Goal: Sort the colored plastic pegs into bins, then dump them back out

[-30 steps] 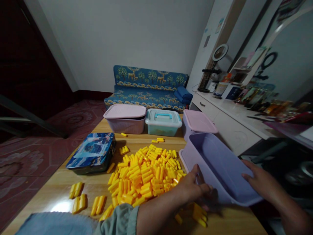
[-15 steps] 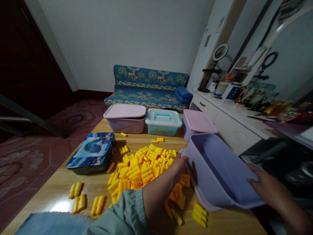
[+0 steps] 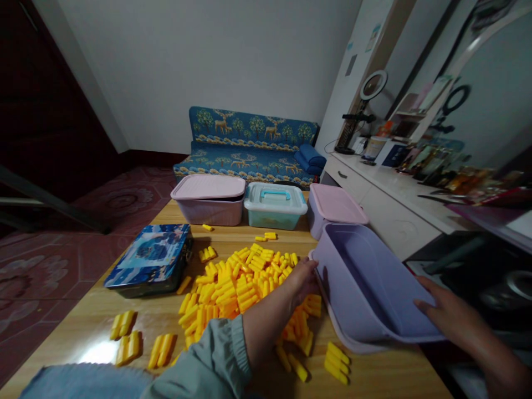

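Observation:
A lavender plastic storage bin (image 3: 353, 293), open at the top and with nothing visible inside, leans over toward the right. Beneath it shows the rim of a lavender lid (image 3: 338, 332). My left hand (image 3: 304, 280) is closed at the lid's left edge, against the bin's side; its fingertips are partly hidden. With thumb inside and fingers outside, my right hand (image 3: 444, 310) grips the bin's right rim. Left of the bin spreads a heap of yellow plastic pieces (image 3: 233, 288) shaped like joined rods, partly covered by my left forearm.
Along the table's far side stand a pink lidded bin (image 3: 208, 202), a teal box with a clear lid (image 3: 274, 206) and another pink lidded bin (image 3: 336, 205). A blue picture tin (image 3: 152, 257) lies left on the wooden table (image 3: 78, 310). Loose yellow pieces (image 3: 127, 346) lie in front.
The bin has shifted slightly over the lid, and its tilt is a little different. Both hands keep their places on the lid and the bin. The view has moved a little.

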A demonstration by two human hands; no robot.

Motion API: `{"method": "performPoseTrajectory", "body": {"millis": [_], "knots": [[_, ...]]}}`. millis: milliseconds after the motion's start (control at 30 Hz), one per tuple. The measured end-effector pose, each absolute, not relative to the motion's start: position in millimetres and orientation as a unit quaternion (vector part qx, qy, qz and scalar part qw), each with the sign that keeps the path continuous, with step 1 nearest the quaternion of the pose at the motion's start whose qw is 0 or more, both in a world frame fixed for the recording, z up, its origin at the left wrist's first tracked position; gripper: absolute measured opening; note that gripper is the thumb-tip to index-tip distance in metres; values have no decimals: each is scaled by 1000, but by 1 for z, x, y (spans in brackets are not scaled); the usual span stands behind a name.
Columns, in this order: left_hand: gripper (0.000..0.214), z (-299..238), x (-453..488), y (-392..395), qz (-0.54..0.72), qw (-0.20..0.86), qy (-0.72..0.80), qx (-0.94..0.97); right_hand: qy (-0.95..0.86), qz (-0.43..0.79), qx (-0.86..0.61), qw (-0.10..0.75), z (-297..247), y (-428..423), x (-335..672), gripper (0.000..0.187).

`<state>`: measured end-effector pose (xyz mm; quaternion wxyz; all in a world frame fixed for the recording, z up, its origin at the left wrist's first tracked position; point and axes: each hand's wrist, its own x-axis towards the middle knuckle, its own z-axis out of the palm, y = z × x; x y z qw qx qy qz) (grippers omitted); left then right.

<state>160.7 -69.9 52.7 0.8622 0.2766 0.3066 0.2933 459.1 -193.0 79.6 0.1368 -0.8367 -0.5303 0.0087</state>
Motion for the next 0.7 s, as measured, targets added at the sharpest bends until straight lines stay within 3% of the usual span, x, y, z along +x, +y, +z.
{"method": "performPoseTrajectory", "body": {"millis": [100, 267, 533, 700], "knots": [[37, 59, 154, -70, 298, 851, 320, 290, -526, 130, -821, 179, 89, -193, 451, 45], [72, 76, 126, -69, 336, 809, 362, 320, -470, 194, -832, 223, 104, -189, 438, 44], [64, 76, 49, -61, 460, 704, 391, 375, -441, 179, -848, 232, 110, -182, 436, 47], [63, 69, 3, -60, 516, 662, 408, 358, -436, 86, -872, 205, 138, -183, 410, 59]]}}
